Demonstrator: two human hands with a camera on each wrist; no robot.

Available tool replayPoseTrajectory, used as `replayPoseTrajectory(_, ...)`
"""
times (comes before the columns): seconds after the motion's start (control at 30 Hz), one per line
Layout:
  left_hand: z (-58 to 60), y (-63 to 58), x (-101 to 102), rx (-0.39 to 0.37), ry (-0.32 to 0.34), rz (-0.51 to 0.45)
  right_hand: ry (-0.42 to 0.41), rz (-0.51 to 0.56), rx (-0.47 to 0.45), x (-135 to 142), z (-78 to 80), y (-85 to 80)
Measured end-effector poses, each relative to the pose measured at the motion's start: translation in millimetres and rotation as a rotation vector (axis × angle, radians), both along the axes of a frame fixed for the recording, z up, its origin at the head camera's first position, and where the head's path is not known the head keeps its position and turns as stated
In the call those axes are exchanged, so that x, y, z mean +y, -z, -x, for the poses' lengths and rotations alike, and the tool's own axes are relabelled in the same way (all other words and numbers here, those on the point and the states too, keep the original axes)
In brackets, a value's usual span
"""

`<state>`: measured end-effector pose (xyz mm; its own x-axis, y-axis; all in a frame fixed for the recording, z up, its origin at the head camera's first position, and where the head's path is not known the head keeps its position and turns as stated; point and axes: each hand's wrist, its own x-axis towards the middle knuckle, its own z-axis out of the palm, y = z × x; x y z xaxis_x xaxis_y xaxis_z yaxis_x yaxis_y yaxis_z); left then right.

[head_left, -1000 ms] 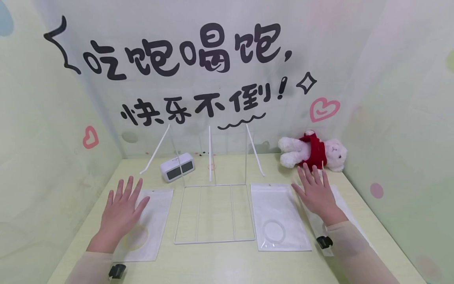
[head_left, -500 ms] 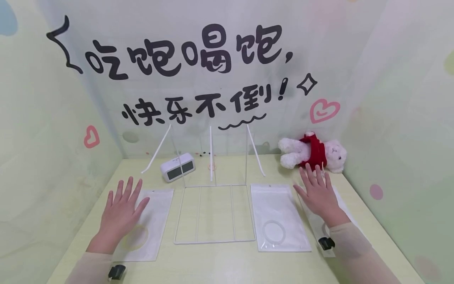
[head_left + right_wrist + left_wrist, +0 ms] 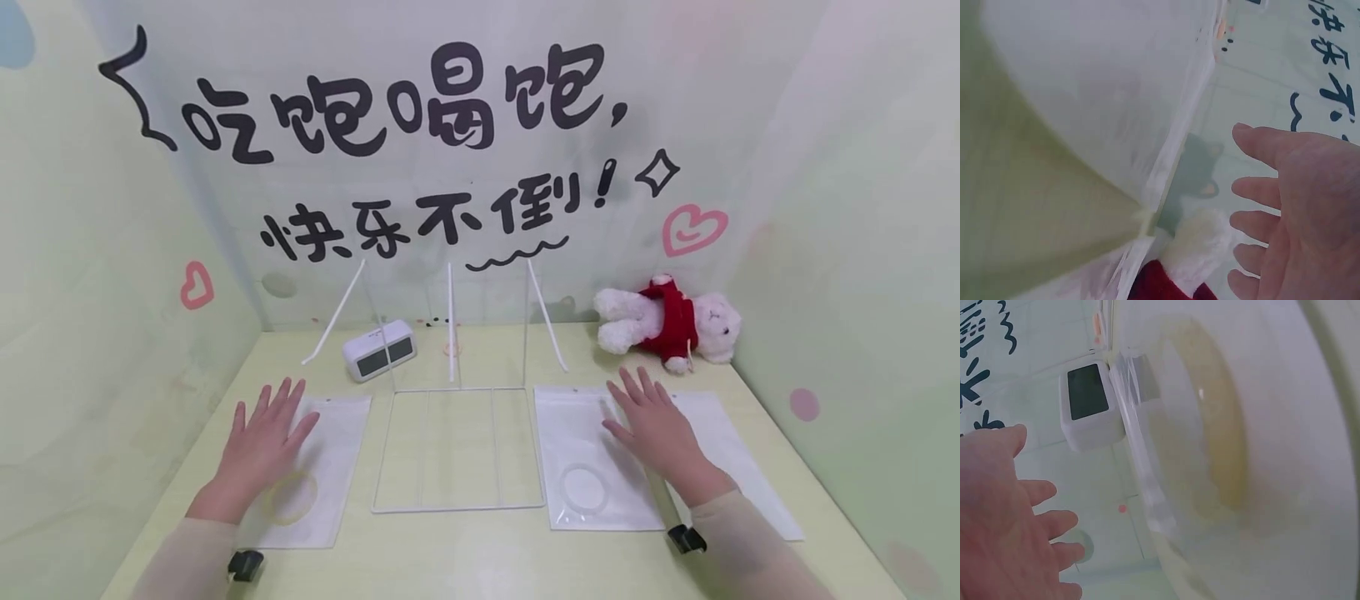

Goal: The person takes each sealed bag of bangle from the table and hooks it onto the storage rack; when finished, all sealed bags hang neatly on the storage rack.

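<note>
We have left hand [image 3: 258,454] spread above the yellow-ring zip bag [image 3: 332,467] at lower left, right hand [image 3: 663,433] spread above 2 white zip bags [image 3: 577,437] at lower right, wire rack [image 3: 451,333] at lower center.

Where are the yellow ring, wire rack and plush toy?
Yellow ring [image 3: 1222,422], left wrist view: its band.
Wire rack [image 3: 452,329], head view: middle white prong.
Plush toy [image 3: 670,322], head view: red outfit.

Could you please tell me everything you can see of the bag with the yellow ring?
The bag is flat, whitish, translucent and plastic-looking; the yellow ring shows through its lower part. It lies on the table, left of the white wire rack. The left hand hides part of its left side; whether they touch is unclear.
</note>
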<state>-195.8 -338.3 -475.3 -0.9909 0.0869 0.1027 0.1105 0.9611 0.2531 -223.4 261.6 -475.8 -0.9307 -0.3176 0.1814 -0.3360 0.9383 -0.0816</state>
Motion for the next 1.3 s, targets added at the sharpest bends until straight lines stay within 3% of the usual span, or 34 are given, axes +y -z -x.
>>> replayPoseTrajectory(0.13, 12.9, 3.0, -10.3, -0.047, 0.018, -0.040, -0.078, 0.035, -0.006, -20.9, -12.1, -1.0)
replayPoseTrajectory(0.37, 34.7, 10.4, -36.9, -0.059, 0.108, -0.136, -0.216, 0.072, -0.042, -53.8, -31.7, -5.6)
replayPoseTrajectory(0.47, 46.3, 13.0, -48.4, -0.105, 0.096, -0.193, -0.281, 0.081, -0.040, -64.7, -37.7, -7.2)
replayPoseTrajectory(0.67, 67.9, 19.4, -70.7, -0.124, 0.107, -0.200, -0.374, 0.093, -0.038, -79.5, -45.2, -7.7)
replayPoseTrajectory(0.97, 88.1, 25.0, -87.2, -0.196, 0.087, -0.230, -0.400, 0.073, -0.044, -85.4, -50.2, 1.8)
replayPoseTrajectory(1.17, 92.6, 20.0, -87.4, -0.242, 0.074, -0.288, -0.402, 0.064, -0.031, -88.0, -49.3, 6.0)
replayPoseTrajectory(1.3, 94.3, 23.1, -90.2, -0.228, 0.073, -0.279, -0.402, 0.061, -0.026, -89.2, -49.6, 9.5)
